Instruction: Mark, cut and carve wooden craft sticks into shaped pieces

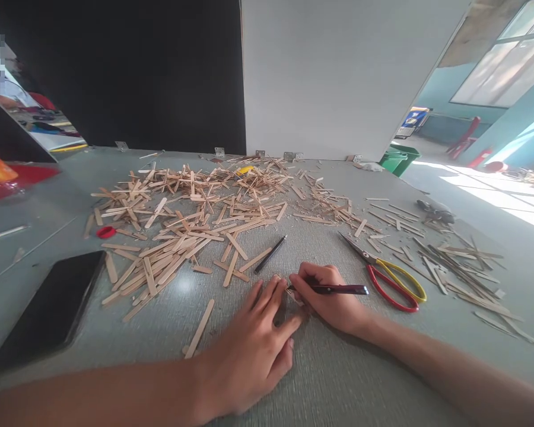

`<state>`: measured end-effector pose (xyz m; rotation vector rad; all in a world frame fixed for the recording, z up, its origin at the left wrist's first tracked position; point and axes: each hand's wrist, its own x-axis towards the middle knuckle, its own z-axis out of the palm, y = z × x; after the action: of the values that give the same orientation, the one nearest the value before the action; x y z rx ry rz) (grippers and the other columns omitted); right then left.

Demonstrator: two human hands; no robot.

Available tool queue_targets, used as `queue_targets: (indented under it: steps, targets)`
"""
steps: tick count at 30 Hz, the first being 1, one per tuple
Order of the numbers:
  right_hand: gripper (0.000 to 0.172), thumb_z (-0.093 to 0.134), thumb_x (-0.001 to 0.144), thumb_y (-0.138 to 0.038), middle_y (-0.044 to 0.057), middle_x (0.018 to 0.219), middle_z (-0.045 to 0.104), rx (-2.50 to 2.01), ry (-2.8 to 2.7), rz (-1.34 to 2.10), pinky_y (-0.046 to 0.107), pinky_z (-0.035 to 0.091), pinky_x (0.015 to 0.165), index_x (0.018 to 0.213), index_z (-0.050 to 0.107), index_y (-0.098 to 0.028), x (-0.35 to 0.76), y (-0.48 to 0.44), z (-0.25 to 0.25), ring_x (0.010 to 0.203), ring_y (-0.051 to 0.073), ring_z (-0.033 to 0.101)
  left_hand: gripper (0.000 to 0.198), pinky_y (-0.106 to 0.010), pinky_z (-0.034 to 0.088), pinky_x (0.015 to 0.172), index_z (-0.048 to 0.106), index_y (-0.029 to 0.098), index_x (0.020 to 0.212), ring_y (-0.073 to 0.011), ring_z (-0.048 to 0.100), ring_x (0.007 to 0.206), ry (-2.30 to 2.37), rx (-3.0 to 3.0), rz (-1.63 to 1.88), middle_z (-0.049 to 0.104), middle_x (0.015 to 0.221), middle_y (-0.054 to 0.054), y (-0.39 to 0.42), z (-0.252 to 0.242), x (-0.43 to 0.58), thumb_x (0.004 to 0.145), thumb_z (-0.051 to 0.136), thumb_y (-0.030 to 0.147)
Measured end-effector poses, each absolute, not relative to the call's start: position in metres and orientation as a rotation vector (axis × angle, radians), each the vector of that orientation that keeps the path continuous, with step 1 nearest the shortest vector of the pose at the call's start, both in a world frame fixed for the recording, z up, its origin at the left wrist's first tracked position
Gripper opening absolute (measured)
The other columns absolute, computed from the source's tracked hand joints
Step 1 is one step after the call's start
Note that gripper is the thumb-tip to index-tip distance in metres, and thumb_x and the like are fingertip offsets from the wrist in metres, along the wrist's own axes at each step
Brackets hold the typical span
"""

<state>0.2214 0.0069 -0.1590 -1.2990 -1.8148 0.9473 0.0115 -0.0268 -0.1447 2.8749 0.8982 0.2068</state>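
Note:
My right hand [328,298] is closed around a dark pen-like craft knife [338,289], its tip pointing left toward my left fingertips. My left hand [253,350] lies flat on the grey table [338,373] with fingers stretched out, pressing down on something small under the fingertips that I cannot make out. A single wooden stick [200,327] lies just left of my left hand. Behind the hands, a large heap of wooden craft sticks [191,219] is spread across the table.
Red and yellow scissors [389,279] lie right of my right hand. A black pen [270,254] rests ahead of the hands. A dark phone [48,308] lies at the left, a red ring [105,232] beyond it. Thin dark offcuts [458,267] litter the right side.

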Motion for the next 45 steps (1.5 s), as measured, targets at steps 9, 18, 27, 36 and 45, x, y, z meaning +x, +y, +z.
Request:
queue_targets:
  steps: [9,18,27,36,45]
  targets:
    - [0.036,0.058,0.101,-0.033,-0.003,0.059,0.065,-1.242,-1.860,0.900,0.024,0.039,0.051,0.066,0.052,-0.021,0.224,0.008,-0.160,0.050,0.010,0.051,0.063,-0.066,0.036,0.120,0.034,0.022,0.162,-0.0435,0.029,0.154,0.879,2.836,0.206,0.039,0.162,-0.028,-0.027,-0.144,0.011,0.101,0.049,0.023]
    - [0.039,0.059,0.101,-0.033,-0.005,0.057,0.061,-1.223,-1.849,0.928,0.023,0.037,0.049,0.065,0.048,-0.022,0.224,0.008,-0.160,0.049,0.009,0.050,0.061,-0.068,0.036,0.118,0.038,0.022,0.161,-0.0452,0.028,0.153,0.864,2.834,0.126,0.037,0.163,-0.028,-0.025,-0.138,0.013,0.101,0.049,0.023]
    - [0.038,0.058,0.100,-0.033,-0.004,0.057,0.061,-1.237,-1.861,0.909,0.024,0.036,0.050,0.066,0.049,-0.022,0.224,0.008,-0.157,0.050,0.010,0.048,0.061,-0.067,0.036,0.119,0.039,0.022,0.160,-0.0450,0.030,0.153,0.864,2.828,0.155,0.038,0.163,-0.026,-0.023,-0.139,0.013,0.101,0.051,0.025]
    - [0.043,0.055,0.101,-0.034,-0.007,0.054,0.045,-1.250,-1.928,0.832,0.027,0.029,0.051,0.062,0.040,-0.023,0.222,0.009,-0.155,0.052,0.010,0.036,0.060,-0.069,0.037,0.117,0.043,0.027,0.158,-0.0473,0.031,0.152,0.849,2.850,0.132,0.039,0.164,-0.024,-0.024,-0.138,0.013,0.099,0.053,0.021]
    - [0.044,0.051,0.104,-0.034,-0.008,0.057,0.031,-1.181,-2.040,0.819,0.028,0.024,0.050,0.065,0.033,-0.024,0.224,0.006,-0.152,0.054,0.011,0.026,0.052,-0.071,0.037,0.115,0.054,0.024,0.149,-0.0501,0.037,0.149,0.819,2.876,0.136,0.045,0.160,-0.024,-0.022,-0.134,0.011,0.098,0.062,0.028]
